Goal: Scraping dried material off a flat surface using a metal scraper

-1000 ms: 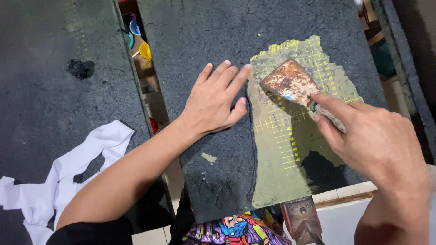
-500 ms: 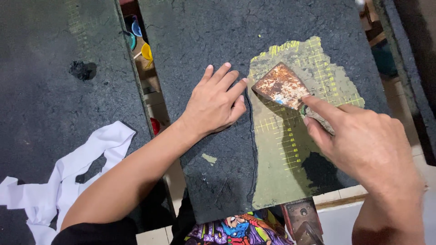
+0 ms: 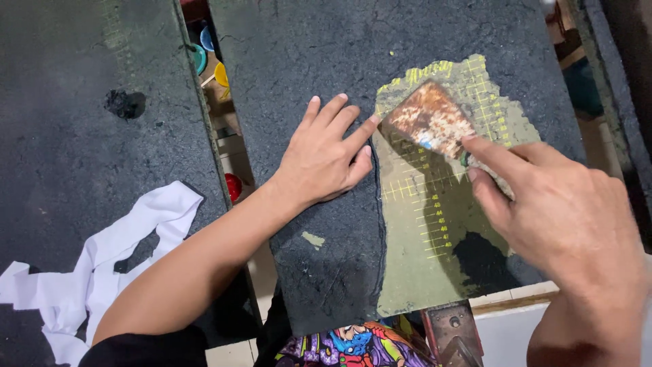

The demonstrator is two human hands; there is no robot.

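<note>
On board (image 3: 305,61) centre | L hand (image 3: 324,160) flat, fingers spread, grasping nothing | R hand (image 3: 567,217) at 3 o'clock grips rusty scraper (image 3: 429,119) on green patch (image 3: 421,231)

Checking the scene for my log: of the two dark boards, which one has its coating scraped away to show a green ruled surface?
The right-hand board, under both hands; its bared green patch shows yellow ruling. The left board is still dark all over.

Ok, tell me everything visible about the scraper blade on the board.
The scraper blade is a flat, roughly rectangular metal plate, mottled rust-brown and whitish with residue. It lies tilted on the green gridded patch of the dark-coated board. The right hand presses it with the index finger; its handle is hidden. The left hand rests flat beside it, fingertips near its edge.
</note>
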